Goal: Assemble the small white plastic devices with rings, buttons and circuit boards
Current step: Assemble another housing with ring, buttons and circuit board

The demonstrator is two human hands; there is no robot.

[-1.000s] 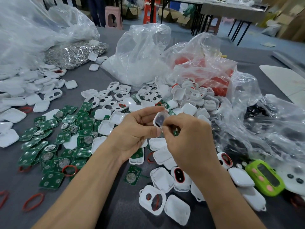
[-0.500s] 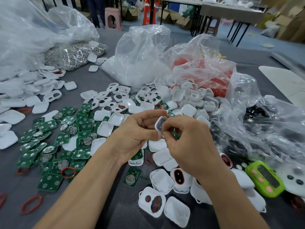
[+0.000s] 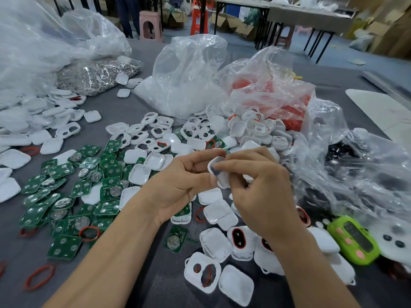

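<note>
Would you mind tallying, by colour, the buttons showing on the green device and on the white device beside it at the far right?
Pink buttons on the green device: 3
Black buttons on the white device: 2
Total: 5

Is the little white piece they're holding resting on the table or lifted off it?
Lifted. Left hand and right hand both pinch the white shell in the air above the table.

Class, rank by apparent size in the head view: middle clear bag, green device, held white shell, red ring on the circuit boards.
1. clear bag
2. green device
3. white shell and red ring look alike; the shell is partly hidden.
</note>
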